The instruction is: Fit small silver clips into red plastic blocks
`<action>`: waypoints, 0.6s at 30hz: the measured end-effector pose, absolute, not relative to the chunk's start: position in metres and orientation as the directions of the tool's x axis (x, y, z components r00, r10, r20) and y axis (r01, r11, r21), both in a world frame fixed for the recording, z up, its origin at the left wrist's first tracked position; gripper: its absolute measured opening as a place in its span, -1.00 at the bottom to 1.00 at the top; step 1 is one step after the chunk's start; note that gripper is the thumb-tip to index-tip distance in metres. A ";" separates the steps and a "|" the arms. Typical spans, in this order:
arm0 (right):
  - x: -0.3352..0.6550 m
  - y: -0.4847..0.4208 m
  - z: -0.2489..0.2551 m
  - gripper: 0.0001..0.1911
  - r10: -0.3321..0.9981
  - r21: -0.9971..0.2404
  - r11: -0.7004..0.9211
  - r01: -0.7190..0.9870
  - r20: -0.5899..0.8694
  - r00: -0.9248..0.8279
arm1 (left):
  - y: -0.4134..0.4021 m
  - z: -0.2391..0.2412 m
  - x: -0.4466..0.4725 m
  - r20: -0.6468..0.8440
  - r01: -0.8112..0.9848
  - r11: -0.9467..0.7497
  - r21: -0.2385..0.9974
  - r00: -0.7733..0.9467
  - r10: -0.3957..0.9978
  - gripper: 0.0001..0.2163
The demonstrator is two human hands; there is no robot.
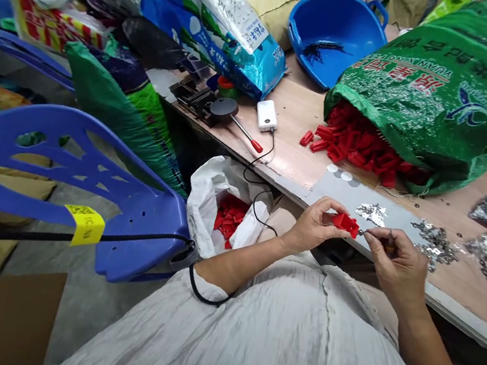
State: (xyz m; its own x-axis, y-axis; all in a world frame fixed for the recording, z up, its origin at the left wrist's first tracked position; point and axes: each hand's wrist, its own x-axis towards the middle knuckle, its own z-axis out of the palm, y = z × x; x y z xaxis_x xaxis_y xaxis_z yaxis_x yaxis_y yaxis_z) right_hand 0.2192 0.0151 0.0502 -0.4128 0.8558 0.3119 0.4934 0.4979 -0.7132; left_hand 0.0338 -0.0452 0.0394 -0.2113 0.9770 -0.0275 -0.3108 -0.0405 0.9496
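Over the table's front edge, my left hand (317,225) pinches a small red plastic part (345,223) between thumb and fingers. My right hand (398,263) is closed close beside it, with thumb and forefinger at the part's right end on what looks like a small metal piece (361,232). A short brown object (389,249) shows between the curled fingers of that hand; its kind is unclear. Just behind the hands, shiny metal pieces (371,213) lie on a grey sheet (338,190). A darker heap of metal pieces (438,245) is to the right.
Red parts spill from a green sack (443,96). Behind are a blue basin (304,21), a blue bag (256,65), a white cabled device (266,116) and a red-handled lever tool (224,108). A white bag (207,183) of red parts and a blue chair (139,203) stand left.
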 end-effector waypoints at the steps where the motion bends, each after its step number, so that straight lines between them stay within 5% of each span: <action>1: 0.217 0.014 0.050 -0.83 0.843 -0.691 0.527 0.495 0.351 -0.408 | -0.046 0.041 0.035 0.026 -0.237 -0.083 0.968 -0.236 0.971 -0.64; 10: 0.212 0.013 0.040 -0.97 0.710 -0.583 0.700 0.413 0.508 -0.487 | -0.053 0.050 0.045 0.250 0.107 -0.230 0.967 -0.244 0.937 -0.74; 18: 0.220 0.014 0.048 -0.87 0.736 -0.723 0.624 0.297 0.416 -0.534 | -0.049 0.031 0.047 0.617 0.371 -0.524 0.767 -0.196 0.763 -0.71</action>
